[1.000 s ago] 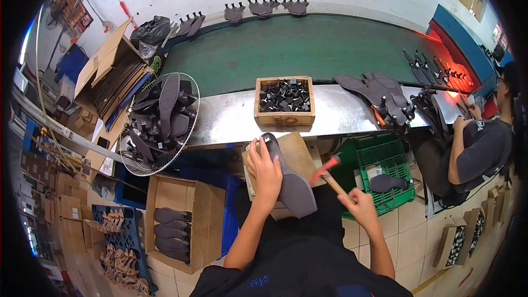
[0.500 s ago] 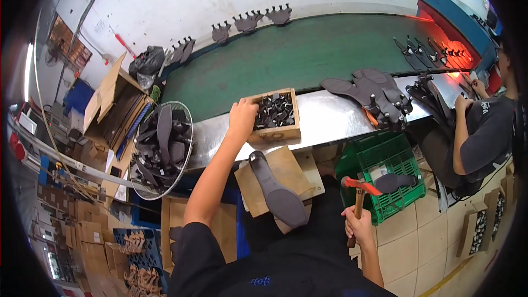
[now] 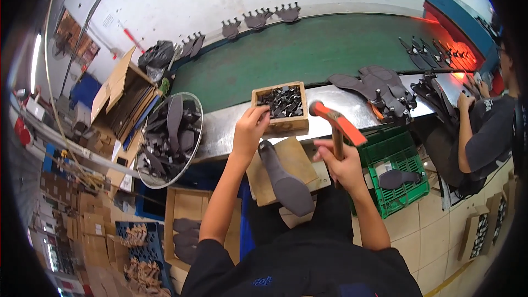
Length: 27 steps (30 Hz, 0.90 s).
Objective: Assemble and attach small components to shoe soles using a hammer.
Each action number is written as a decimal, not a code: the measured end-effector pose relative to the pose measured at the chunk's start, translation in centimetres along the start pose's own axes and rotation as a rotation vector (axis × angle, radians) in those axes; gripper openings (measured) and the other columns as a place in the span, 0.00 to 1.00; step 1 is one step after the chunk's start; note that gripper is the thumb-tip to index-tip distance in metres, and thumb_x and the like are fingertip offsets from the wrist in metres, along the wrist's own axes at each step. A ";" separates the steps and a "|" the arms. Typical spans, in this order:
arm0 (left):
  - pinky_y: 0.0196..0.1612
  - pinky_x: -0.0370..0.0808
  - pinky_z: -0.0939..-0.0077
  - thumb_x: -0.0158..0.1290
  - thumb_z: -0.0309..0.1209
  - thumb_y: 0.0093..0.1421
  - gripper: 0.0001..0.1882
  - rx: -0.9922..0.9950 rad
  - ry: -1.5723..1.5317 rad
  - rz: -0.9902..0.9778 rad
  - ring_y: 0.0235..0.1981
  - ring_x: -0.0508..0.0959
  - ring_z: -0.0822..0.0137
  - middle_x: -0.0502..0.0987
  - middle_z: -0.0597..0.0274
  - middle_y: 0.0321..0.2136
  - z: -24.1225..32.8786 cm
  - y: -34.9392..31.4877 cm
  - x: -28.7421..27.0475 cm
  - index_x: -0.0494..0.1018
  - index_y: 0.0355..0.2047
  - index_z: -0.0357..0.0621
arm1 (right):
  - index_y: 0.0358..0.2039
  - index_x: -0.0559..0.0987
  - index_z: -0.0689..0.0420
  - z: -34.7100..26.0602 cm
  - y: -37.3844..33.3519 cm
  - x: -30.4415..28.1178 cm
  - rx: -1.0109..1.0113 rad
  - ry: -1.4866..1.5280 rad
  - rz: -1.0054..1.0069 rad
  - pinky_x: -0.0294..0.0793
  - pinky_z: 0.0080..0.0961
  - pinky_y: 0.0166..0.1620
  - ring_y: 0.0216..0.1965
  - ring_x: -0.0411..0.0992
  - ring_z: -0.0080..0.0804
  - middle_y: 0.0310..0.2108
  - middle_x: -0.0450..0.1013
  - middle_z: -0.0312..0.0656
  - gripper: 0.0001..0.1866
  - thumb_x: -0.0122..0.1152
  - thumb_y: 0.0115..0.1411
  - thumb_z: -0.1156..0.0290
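Note:
My right hand (image 3: pixel 345 169) grips a hammer (image 3: pixel 347 125) by its handle, raised just right of the board on my lap. The hammer's head is orange-red with a dark striking face. My left hand (image 3: pixel 251 132) is closed in a pinch at the near left corner of a wooden box (image 3: pixel 281 125); what its fingers hold, if anything, I cannot make out. Small black pieces (image 3: pixel 283 100) fill that box. Below my hands a dark grey shoe sole (image 3: pixel 286 182) lies slantwise on a tan board (image 3: pixel 258 184), a small black part at its narrow end.
A round wire basket (image 3: pixel 199 148) of dark soles stands left on the metal bench edge. Stacked grey soles (image 3: pixel 379 88) lie right of the box, before a green conveyor (image 3: pixel 247 60). A green crate (image 3: pixel 399 203) sits lower right. A co-worker (image 3: pixel 487 126) works far right.
My left hand has drawn back from the box's pieces toward me. My right hand has lifted the hammer up and leftward, closer to the sole.

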State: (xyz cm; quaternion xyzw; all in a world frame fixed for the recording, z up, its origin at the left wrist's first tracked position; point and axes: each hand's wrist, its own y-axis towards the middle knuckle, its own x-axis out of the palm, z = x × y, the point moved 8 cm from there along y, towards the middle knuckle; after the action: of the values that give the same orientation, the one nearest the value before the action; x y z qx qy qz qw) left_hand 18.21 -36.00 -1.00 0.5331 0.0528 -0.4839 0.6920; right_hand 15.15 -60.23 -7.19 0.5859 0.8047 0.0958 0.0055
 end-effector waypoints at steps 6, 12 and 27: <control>0.33 0.76 0.70 0.61 0.22 0.54 0.11 -0.031 0.248 -0.099 0.28 0.81 0.57 0.79 0.50 0.30 -9.8 1.6 2.2 0.77 0.40 0.38 | 0.48 0.80 0.60 -2.0 2.1 5.2 0.079 0.073 -0.032 0.58 0.14 0.17 0.14 0.61 0.11 0.28 0.80 0.35 0.14 0.61 0.65 0.67; 0.37 0.79 0.78 0.62 0.20 0.57 0.13 -0.361 -0.484 0.051 0.33 0.83 0.71 0.82 0.57 0.31 2.1 -2.1 -2.6 0.75 0.42 0.36 | 0.50 0.80 0.60 -3.5 0.5 3.3 -0.055 -0.026 0.028 0.59 0.14 0.19 0.16 0.62 0.11 0.29 0.80 0.34 0.17 0.64 0.64 0.66; 0.46 0.75 0.64 0.67 0.34 0.51 0.28 -0.345 -0.008 0.046 0.48 0.76 0.52 0.75 0.50 0.49 0.0 -9.8 -2.9 0.72 0.51 0.41 | 0.39 0.80 0.65 -3.3 1.1 8.9 0.007 -0.013 -0.242 0.56 0.14 0.17 0.15 0.63 0.12 0.22 0.74 0.33 0.10 0.68 0.58 0.74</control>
State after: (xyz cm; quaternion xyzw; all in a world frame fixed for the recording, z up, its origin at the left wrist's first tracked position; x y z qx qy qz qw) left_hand 9.58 -33.83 -5.98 0.4057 0.1201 -0.4538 0.7842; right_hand 12.97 -51.97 -2.90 0.4852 0.8697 0.0881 0.0202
